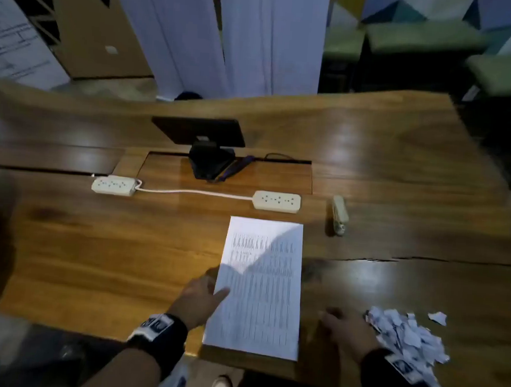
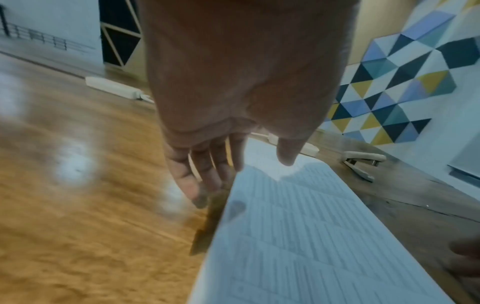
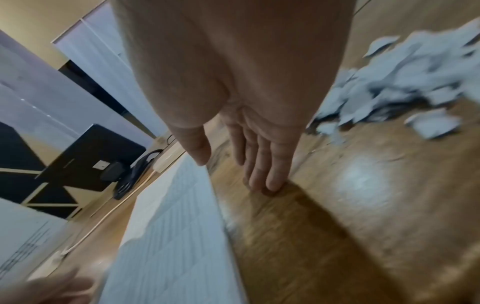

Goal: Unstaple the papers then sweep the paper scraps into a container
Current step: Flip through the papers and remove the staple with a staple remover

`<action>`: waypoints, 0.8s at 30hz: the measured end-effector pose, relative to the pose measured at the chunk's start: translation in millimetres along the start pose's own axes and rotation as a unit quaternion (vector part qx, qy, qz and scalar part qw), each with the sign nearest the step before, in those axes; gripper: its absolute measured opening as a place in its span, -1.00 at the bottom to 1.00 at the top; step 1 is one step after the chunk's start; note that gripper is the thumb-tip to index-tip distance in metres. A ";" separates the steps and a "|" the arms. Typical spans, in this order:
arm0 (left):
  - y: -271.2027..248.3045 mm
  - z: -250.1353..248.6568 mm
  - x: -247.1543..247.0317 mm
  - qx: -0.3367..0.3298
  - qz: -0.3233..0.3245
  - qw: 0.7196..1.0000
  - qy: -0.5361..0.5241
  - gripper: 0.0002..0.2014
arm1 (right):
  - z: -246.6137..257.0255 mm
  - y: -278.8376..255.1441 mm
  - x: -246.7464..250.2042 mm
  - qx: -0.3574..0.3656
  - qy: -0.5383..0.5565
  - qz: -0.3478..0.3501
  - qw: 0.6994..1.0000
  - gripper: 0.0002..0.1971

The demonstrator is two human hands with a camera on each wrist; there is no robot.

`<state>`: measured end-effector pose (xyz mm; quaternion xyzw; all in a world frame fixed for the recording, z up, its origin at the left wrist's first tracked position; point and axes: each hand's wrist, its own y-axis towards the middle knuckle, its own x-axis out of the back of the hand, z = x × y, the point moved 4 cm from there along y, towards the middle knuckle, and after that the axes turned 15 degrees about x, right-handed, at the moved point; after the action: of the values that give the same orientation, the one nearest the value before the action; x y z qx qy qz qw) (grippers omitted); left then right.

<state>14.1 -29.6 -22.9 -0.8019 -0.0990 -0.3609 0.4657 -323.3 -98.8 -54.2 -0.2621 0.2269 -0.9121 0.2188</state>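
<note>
A stack of printed papers (image 1: pixel 260 284) lies flat near the front edge of the wooden table (image 1: pixel 92 257). My left hand (image 1: pixel 216 281) is at the stack's left edge, with straight fingers (image 2: pixel 200 176) down on the table beside the papers (image 2: pixel 298 236) and the thumb over the sheet. My right hand (image 1: pixel 330 315) rests just right of the stack, its straight fingertips (image 3: pixel 270 183) touching bare wood and holding nothing. A heap of torn paper scraps (image 1: pixel 404 339) sits right of that hand, also seen in the right wrist view as scraps (image 3: pixel 405 82). A beige stapler (image 1: pixel 339 215) lies beyond the stack.
Two white power strips (image 1: pixel 114 185) (image 1: pixel 277 201) joined by a cord lie behind the papers. A dark monitor (image 1: pixel 198 130) on a stand is at the table's middle. One loose scrap (image 1: pixel 437 317) lies beside the heap. The table's front edge runs just below my wrists.
</note>
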 end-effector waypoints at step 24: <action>36.2 -47.9 -30.8 0.067 0.106 0.982 -0.137 -0.19 | 56.7 47.1 -58.7 -0.097 0.118 -0.104 0.983 -0.65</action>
<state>-13.4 -83.1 -53.4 -0.8166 -0.1001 -0.1881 0.5364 -232.3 -123.2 -58.2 -0.1948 0.3099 -0.9281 0.0681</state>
